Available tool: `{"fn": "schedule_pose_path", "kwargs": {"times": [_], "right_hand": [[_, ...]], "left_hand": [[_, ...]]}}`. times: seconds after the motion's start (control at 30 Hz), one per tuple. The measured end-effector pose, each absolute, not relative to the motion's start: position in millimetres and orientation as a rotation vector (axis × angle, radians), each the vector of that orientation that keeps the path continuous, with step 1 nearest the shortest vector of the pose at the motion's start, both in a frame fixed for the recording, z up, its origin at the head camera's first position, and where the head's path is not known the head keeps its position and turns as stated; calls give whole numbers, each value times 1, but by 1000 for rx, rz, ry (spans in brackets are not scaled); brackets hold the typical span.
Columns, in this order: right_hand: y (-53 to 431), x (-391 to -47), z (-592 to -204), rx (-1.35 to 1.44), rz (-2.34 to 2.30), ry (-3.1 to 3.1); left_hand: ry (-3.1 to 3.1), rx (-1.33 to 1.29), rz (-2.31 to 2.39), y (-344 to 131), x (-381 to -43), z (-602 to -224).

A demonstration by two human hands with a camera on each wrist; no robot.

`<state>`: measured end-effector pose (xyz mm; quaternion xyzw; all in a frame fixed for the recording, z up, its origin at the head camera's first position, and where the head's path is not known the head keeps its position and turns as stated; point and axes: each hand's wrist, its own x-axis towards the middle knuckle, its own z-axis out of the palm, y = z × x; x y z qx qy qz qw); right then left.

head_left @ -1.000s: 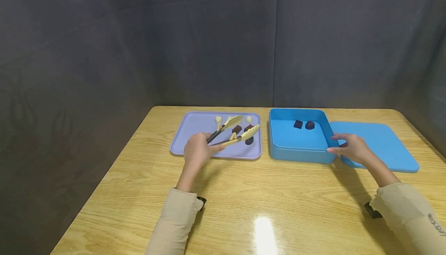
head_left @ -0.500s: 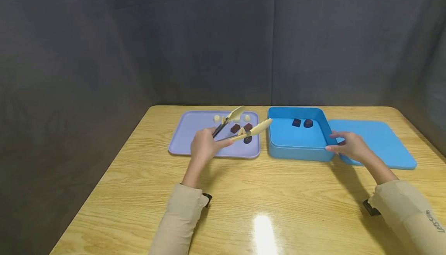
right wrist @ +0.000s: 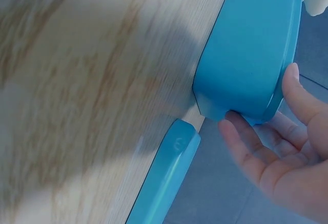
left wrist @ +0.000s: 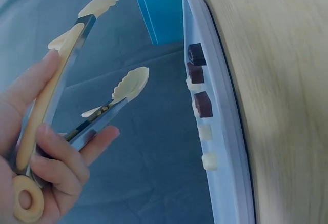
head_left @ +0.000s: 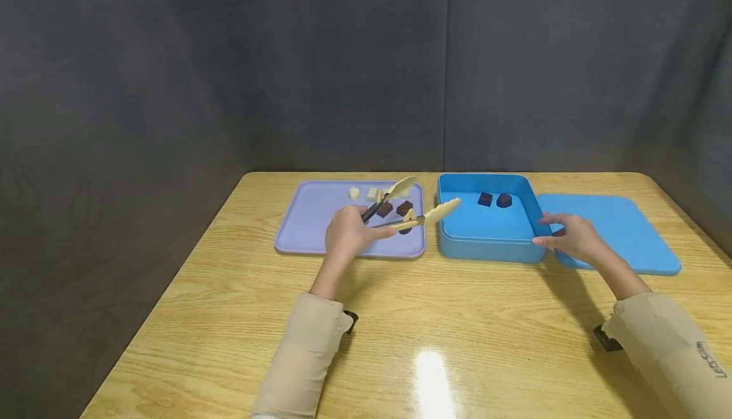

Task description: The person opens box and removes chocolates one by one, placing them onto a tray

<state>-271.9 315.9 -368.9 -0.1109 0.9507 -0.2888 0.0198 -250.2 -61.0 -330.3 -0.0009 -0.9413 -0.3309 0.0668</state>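
Note:
My left hand [head_left: 347, 231] grips a pair of tongs [head_left: 443, 210] with pale scalloped tips and a ring at the handle end. In the left wrist view the tongs' arms [left wrist: 61, 80] stand spread, with nothing between the tips. They reach over the right part of a lilac tray [head_left: 309, 219], and one tip overlaps the left edge of a blue box [head_left: 488, 250]. Dark chocolates [head_left: 384, 210] and white ones [head_left: 354, 193] lie on the tray, some partly hidden behind the tongs. My right hand [head_left: 577, 239] holds the box's front right corner, thumb at the rim, fingers against the side.
Two dark chocolates [head_left: 504, 201] sit inside the box toward the back. A flat blue lid [head_left: 623, 231] lies right of the box, under my right hand in the head view. Dark cloth [head_left: 343, 75] hangs behind the wooden table [head_left: 240, 317].
My left hand has carried the spread tongs rightward from over the tray toward the box. The right hand has stayed at the box corner. The view has shifted slightly.

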Motion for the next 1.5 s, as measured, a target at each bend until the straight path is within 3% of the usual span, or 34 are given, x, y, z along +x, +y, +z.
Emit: {"fn": "schedule_pose_path", "kwargs": {"times": [1.5], "right_hand": [[315, -272, -371, -341, -904, 2969]], "left_hand": [[-2925, -146, -720, 8, -281, -322]]}}
